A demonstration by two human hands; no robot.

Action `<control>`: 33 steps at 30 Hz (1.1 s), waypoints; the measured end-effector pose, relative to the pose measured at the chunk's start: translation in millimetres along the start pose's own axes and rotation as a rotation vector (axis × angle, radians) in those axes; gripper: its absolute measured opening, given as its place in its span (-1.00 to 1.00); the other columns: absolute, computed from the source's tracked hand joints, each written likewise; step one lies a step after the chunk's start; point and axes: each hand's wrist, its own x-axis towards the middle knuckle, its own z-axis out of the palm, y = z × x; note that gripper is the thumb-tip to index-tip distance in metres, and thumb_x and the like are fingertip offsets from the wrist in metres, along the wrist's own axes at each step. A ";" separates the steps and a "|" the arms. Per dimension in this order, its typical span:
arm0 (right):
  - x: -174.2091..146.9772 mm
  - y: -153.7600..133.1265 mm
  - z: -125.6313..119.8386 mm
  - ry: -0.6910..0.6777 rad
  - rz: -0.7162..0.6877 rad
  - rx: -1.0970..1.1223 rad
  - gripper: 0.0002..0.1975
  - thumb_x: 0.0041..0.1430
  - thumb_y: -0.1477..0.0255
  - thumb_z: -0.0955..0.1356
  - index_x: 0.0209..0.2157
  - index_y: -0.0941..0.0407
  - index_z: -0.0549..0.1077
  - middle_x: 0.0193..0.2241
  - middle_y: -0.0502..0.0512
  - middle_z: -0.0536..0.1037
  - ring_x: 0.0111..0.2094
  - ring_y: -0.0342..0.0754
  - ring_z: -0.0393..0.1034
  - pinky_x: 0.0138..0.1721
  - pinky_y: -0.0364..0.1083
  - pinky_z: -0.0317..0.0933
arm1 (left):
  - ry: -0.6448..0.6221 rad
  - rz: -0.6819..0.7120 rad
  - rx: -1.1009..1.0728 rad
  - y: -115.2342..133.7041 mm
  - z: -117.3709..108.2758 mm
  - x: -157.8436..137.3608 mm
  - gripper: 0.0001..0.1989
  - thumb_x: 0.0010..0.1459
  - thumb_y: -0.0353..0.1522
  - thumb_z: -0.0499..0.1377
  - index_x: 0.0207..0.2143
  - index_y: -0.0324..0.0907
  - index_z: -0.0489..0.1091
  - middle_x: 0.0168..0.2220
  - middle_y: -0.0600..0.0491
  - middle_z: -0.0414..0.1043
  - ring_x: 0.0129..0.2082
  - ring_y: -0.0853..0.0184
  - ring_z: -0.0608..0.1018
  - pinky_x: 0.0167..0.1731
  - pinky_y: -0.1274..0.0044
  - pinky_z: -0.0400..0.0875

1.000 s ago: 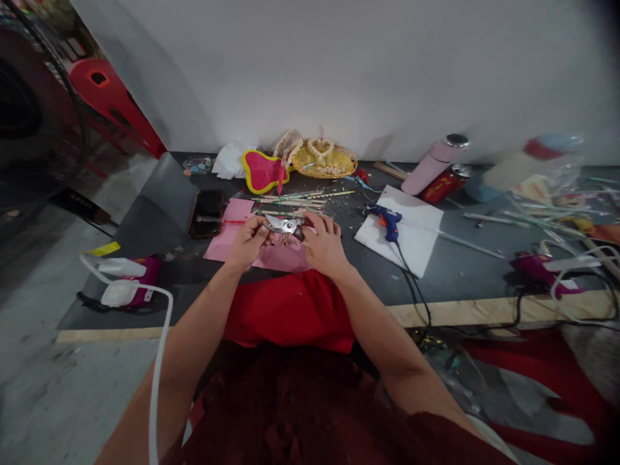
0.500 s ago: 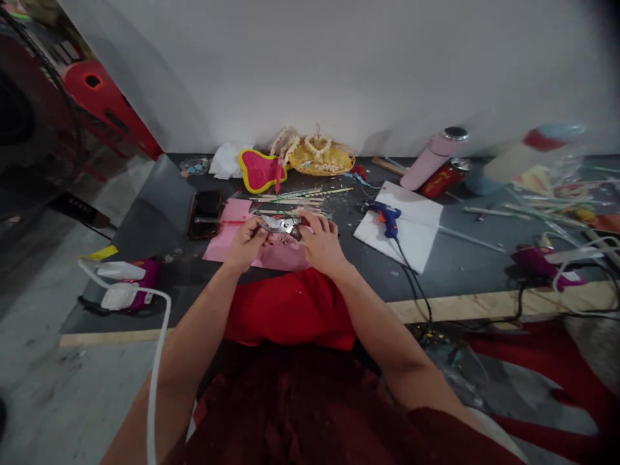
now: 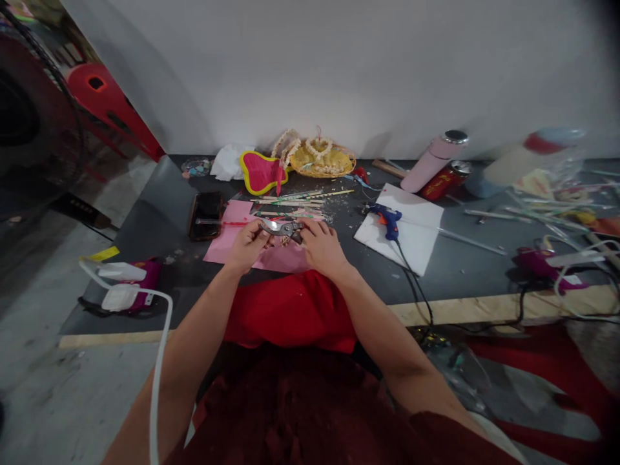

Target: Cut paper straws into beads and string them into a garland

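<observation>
My right hand (image 3: 323, 244) is closed around the handles of a pair of pruning shears (image 3: 281, 228), whose metal blades point left. At the blade tips, the fingers of my left hand (image 3: 246, 244) are pinched together. What they hold is too small to make out. Beneath both hands lies a pink sheet (image 3: 281, 259), with small pale cut bits (image 3: 285, 241) below the shears. Several thin patterned sticks (image 3: 290, 201) rest just beyond the hands.
A phone (image 3: 205, 215) lies left, a yellow-rimmed pink piece (image 3: 264, 173) and a wicker basket (image 3: 323, 166) behind. To the right are a blue glue gun (image 3: 389, 223) on white board (image 3: 421, 248), a pink flask (image 3: 433, 161) and a red can (image 3: 444, 181). Power strips (image 3: 145, 284) sit near the edge.
The shears have tilted slightly in my right hand and their handles look closer together. Both hands stay in nearly the same place.
</observation>
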 end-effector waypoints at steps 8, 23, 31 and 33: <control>1.6 -2.2 5.8 0.018 0.098 0.100 -0.39 0.15 0.40 0.25 0.24 0.12 0.07 0.07 0.25 0.39 0.03 0.17 0.24 -0.06 0.10 0.17 | 0.011 -0.015 -0.070 2.3 3.3 0.1 -0.74 0.07 -0.18 0.26 -0.40 -0.20 0.38 -0.52 0.09 0.39 -0.55 0.49 0.40 -0.52 0.64 0.28; -0.2 -10.1 3.2 0.017 0.112 -0.027 -0.21 0.06 0.52 0.26 0.32 0.06 -0.07 0.11 0.21 0.30 0.03 0.14 0.19 0.02 0.10 0.08 | -0.010 -0.071 -0.308 6.9 9.5 -1.8 -0.71 -0.07 -0.24 0.37 -0.39 -0.20 0.37 -0.54 0.14 0.38 -0.58 0.54 0.39 -0.56 0.69 0.28; -0.4 -8.4 3.5 -0.010 0.071 0.014 -0.20 0.07 0.54 0.24 0.33 0.06 -0.14 0.12 0.22 0.27 0.03 0.13 0.20 -0.03 0.05 0.14 | -0.048 -0.078 -0.430 9.6 13.3 -3.6 -0.72 -0.09 -0.30 0.39 -0.41 -0.20 0.36 -0.51 0.14 0.39 -0.52 0.51 0.43 -0.54 0.67 0.31; -0.5 -9.4 2.7 -0.008 0.080 -0.017 -0.23 0.09 0.53 0.24 0.32 0.05 -0.11 0.10 0.22 0.29 0.03 0.14 0.20 -0.05 0.06 0.13 | -0.042 -0.078 -0.421 9.9 13.5 -3.2 -0.72 -0.08 -0.30 0.39 -0.41 -0.20 0.36 -0.52 0.14 0.38 -0.52 0.52 0.43 -0.54 0.68 0.30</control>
